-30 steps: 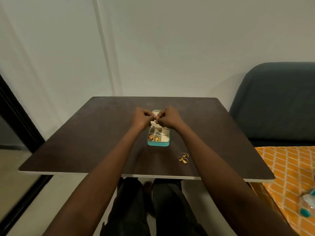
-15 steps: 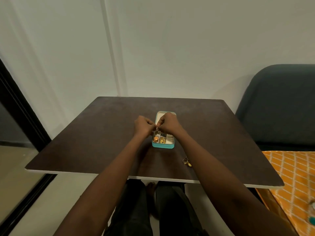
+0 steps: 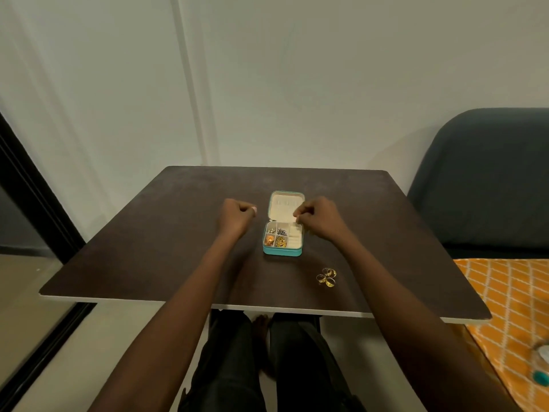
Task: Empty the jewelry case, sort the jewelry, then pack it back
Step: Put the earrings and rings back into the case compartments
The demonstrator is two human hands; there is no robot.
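A small teal jewelry case [image 3: 281, 252] lies open in the middle of the dark table [image 3: 154, 248], its cream lid [image 3: 284, 204] folded back. The left compartments hold gold and silver pieces [image 3: 275, 241]; the right cream section looks bare. My left hand [image 3: 237, 216] is a closed fist to the left of the case, apart from it. My right hand [image 3: 320, 219] has its fingers pinched together over the case's right edge. Whether either hand pinches a tiny piece is too small to tell. Several gold rings [image 3: 326, 277] lie on the table, near and to the right of the case.
A dark grey sofa [image 3: 490, 179] stands to the right of the table. An orange patterned cloth [image 3: 511, 307] with a bottle [image 3: 542, 362] on it lies at the lower right. A white wall is just behind the table. My legs are under the near edge.
My two hands were pressed together over the case; now they have drawn apart, the left hand out to the left and the right hand to the case's right edge.
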